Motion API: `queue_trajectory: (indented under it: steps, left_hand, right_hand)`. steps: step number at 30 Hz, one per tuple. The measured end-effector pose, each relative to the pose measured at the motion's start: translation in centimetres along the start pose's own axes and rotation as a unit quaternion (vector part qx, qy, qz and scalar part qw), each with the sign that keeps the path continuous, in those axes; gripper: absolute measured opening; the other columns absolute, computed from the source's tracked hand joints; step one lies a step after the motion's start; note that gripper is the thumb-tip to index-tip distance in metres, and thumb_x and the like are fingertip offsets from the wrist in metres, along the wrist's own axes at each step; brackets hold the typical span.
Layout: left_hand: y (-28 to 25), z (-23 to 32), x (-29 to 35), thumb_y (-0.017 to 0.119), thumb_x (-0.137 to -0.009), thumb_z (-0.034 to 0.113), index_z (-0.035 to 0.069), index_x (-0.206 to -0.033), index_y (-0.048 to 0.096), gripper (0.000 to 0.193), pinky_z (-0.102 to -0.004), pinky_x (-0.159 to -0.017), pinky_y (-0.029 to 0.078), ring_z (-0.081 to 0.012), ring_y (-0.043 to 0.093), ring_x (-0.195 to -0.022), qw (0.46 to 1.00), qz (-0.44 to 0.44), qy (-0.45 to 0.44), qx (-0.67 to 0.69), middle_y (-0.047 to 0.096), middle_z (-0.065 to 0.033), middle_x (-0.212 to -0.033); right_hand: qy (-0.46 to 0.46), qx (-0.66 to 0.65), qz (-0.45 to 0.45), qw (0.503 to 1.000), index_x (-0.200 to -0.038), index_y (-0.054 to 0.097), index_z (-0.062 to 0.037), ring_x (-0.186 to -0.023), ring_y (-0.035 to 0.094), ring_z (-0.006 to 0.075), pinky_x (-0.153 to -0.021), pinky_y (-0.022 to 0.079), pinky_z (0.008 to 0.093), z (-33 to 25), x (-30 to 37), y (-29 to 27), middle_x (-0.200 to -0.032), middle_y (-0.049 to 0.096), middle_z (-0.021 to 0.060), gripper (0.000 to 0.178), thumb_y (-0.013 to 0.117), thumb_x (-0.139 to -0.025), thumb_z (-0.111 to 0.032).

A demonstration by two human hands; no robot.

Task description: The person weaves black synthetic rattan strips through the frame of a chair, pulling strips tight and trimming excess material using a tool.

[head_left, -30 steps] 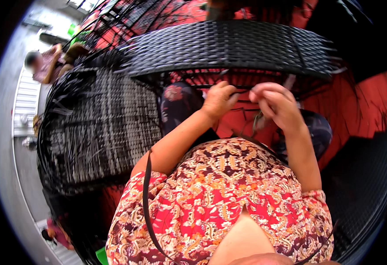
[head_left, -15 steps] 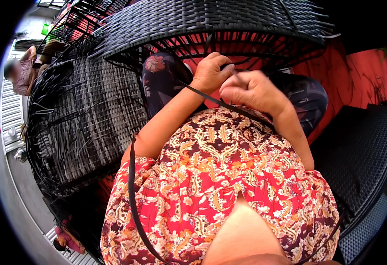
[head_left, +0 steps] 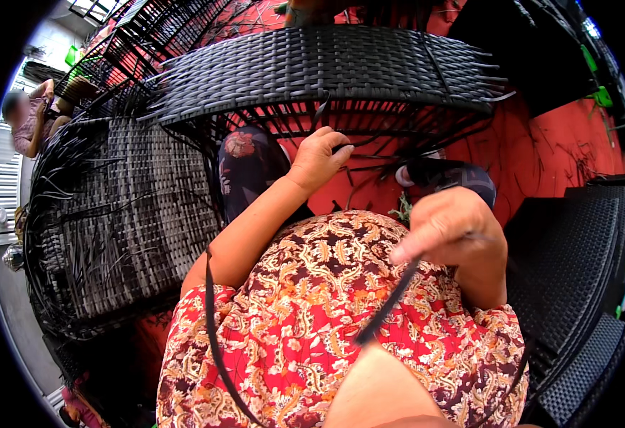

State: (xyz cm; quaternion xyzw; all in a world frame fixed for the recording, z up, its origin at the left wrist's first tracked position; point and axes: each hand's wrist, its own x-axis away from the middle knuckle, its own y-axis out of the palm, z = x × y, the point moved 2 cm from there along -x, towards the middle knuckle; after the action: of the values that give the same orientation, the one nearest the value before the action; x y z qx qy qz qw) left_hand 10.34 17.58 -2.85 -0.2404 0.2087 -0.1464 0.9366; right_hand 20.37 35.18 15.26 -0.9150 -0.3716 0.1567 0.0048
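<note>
My left hand is closed, thumb and fingers pinching a dark strip close to the near edge of a woven rattan-look panel. Nearer to my body, my right hand is closed on a flat black plastic strip, whose loose end points down over my patterned shirt. This hand is partly blurred. The curved panel has grey-black weave, loose strand ends at both sides and dark frame bars below its near edge. Another long black strip hangs in a loop down my left side.
To my left lies a large woven piece with many loose strands. Dark woven panels are stacked at my right. Offcuts are scattered on the red floor. A person sits far left, near black frames.
My hands have come apart: the right has moved right and toward my body with a strip, while the left stays near the panel. The view has shifted, showing more floor beyond the panel.
</note>
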Motion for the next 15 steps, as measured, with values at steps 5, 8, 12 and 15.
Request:
queue_trajectory:
  steps: [5, 8, 12, 15]
  left_hand:
    - [0.3, 0.0, -0.3, 0.067, -0.078, 0.014, 0.004, -0.083, 0.065, 0.012, -0.0347, -0.068, 0.048, -0.0266, 0.059, -0.074, 0.999, -0.035, -0.020, 0.021, 0.058, -0.0088, -0.079]
    - [0.3, 0.0, 0.1, 0.068, -0.078, 0.015, 0.004, -0.084, 0.065, 0.013, -0.0349, -0.068, 0.048, -0.0268, 0.059, -0.074, 0.999, -0.036, -0.026, 0.013, 0.058, -0.0091, -0.079]
    - [0.2, -0.3, -0.1, 0.068, -0.078, 0.015, 0.004, -0.084, 0.066, 0.013, -0.0356, -0.068, 0.048, -0.0280, 0.059, -0.075, 1.000, -0.022, -0.018, 0.004, 0.058, -0.0100, -0.079]
    - [-0.2, -0.7, -0.2, 0.068, -0.077, 0.015, 0.005, -0.084, 0.066, 0.013, -0.0363, -0.068, 0.048, -0.0289, 0.059, -0.075, 0.999, -0.001, -0.033, -0.026, 0.058, -0.0104, -0.079]
  right_hand:
    - [-0.010, -0.007, 0.082, 0.997, -0.090, 0.072, -0.0016, -0.039, 0.043, 0.0105, -0.036, 0.027, 0.0240, -2.2, 1.7, 2.0, -0.052, 0.049, 0.0024, 0.025, 0.070, -0.066, 0.005]
    - [-0.045, -0.008, 0.036, 0.998, -0.090, 0.072, -0.0016, -0.041, 0.046, 0.0111, -0.037, 0.029, 0.0231, -2.2, 1.6, 1.7, -0.055, 0.052, 0.0031, 0.026, 0.071, -0.065, 0.005]
    - [-0.057, -0.027, 0.017, 0.998, -0.090, 0.071, -0.0002, -0.041, 0.046, 0.0110, -0.036, 0.029, 0.0226, -2.3, 1.4, 1.6, -0.057, 0.054, 0.0047, 0.026, 0.071, -0.066, 0.006]
    - [-0.029, -0.026, 0.062, 0.997, -0.089, 0.072, -0.0006, -0.040, 0.045, 0.0102, -0.036, 0.028, 0.0219, -2.0, 1.7, 1.9, -0.057, 0.055, 0.0046, 0.024, 0.071, -0.066, 0.006]
